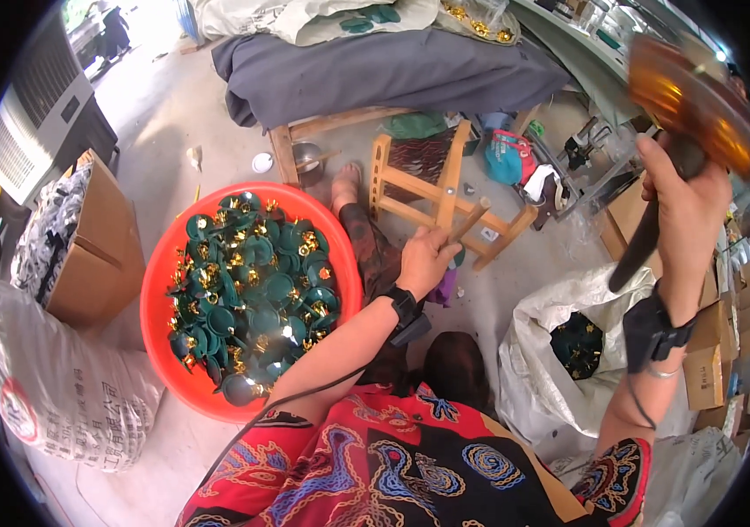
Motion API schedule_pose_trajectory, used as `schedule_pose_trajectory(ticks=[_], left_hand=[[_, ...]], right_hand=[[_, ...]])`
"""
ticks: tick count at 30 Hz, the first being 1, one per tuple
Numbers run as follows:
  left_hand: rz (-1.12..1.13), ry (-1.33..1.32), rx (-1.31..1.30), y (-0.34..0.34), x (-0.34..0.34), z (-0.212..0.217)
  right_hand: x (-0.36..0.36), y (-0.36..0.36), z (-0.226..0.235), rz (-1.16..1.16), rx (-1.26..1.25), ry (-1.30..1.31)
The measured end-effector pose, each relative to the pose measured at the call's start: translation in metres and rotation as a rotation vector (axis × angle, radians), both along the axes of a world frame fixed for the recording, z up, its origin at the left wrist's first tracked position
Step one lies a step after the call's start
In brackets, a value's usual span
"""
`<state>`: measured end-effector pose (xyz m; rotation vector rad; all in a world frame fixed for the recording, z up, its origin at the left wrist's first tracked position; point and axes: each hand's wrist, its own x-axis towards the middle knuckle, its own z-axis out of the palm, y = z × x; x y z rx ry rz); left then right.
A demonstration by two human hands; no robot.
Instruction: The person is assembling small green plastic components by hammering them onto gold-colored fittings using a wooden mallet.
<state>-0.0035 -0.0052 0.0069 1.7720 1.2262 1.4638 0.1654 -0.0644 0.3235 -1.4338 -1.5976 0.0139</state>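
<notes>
My left hand point(425, 262) is closed round a short wooden stick point(470, 220) that points up and right. It is held over my lap, beside a wooden stool-like frame point(428, 189). My right hand point(691, 202) is raised high on the right, its fingers wrapped round the dark handle of a mallet point(694, 110) with a glossy amber head. The mallet's head is a little blurred. Left of my left forearm stands a red basin point(155, 351) heaped with dark green discs point(256, 290), many bearing gold-coloured metal pieces.
An open white sack point(533, 342) with green pieces inside stands right of my legs. On the left are a cardboard box point(98, 255), a full woven sack point(68, 378) and a grey cooler unit point(46, 114). A cloth-covered bench point(384, 79) spans the back, with a metal bowl point(309, 162) near its leg.
</notes>
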Motion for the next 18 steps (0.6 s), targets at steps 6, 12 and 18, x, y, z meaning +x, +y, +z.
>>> schedule_pose_trajectory(ticks=[6, 12, 18], left_hand=[[0.000, 0.111, -0.006, 0.020, 0.010, 0.000], [-0.050, 0.035, -0.035, 0.009, 0.004, -0.003], [-0.087, 0.172, -0.053, 0.012, 0.003, 0.000]], right_hand=[[0.008, 0.041, -0.104, 0.114, -0.331, -0.363], [-0.023, 0.050, -0.124, 0.394, 0.007, -0.009], [-0.044, 0.078, -0.177, 0.268, -0.066, -0.137]])
